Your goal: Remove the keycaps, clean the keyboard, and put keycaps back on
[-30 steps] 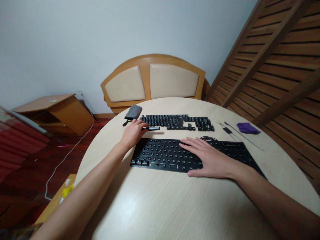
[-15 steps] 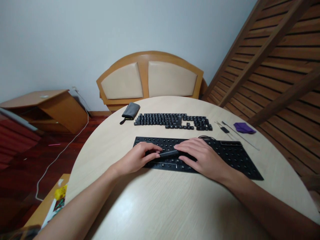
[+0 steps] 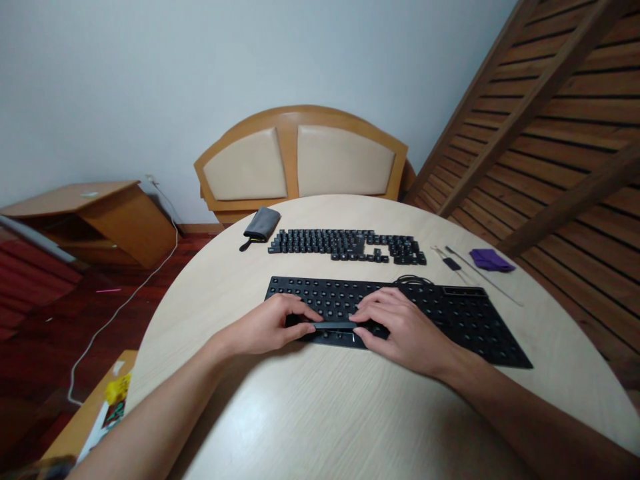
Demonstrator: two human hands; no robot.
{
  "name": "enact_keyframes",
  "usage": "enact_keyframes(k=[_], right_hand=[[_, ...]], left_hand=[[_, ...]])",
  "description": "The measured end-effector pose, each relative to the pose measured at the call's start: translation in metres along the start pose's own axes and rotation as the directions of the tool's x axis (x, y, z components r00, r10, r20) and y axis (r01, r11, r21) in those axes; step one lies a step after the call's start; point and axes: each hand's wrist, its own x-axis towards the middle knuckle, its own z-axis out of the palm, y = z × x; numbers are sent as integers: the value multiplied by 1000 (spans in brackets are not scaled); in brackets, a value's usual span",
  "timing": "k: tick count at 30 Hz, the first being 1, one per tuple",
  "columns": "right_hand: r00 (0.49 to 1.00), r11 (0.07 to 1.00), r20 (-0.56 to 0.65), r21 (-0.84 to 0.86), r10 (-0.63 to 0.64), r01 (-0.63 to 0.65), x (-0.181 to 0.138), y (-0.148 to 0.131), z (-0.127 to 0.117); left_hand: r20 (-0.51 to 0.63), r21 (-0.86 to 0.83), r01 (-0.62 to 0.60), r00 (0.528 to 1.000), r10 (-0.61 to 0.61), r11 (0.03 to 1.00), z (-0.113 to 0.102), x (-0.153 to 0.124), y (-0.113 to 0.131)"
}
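A long black spacebar keycap (image 3: 334, 326) is held at both ends over the lower part of a black keyboard base (image 3: 480, 327), whose keycaps are off and whose switch posts show. My left hand (image 3: 273, 325) pinches the spacebar's left end between thumb and fingers. At its right end my right hand (image 3: 400, 327) does the same, its other fingers curved over the base. Whether the spacebar touches the base is hard to make out. Behind the base, loose black keycaps (image 3: 320, 241) lie in rows in keyboard order.
On the round table (image 3: 320, 413), a grey pouch (image 3: 263, 225) lies at the back left. To the right are a small dark-handled tool (image 3: 451, 263), a thin metal rod (image 3: 483, 275) and a folded purple cloth (image 3: 491, 260). A coiled cable (image 3: 414, 279) sits behind the base.
Both hands have moved the spacebar toward me, down to the base's near edge. It was tilted before and now lies nearly level from left to right.
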Motion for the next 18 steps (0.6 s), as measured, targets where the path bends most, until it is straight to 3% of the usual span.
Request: enact_keyframes(k=[18], right_hand=[[997, 997, 76, 74, -16, 10, -1, 2, 0]], left_hand=[[19, 54, -107, 994, 107, 993, 3, 1, -5]])
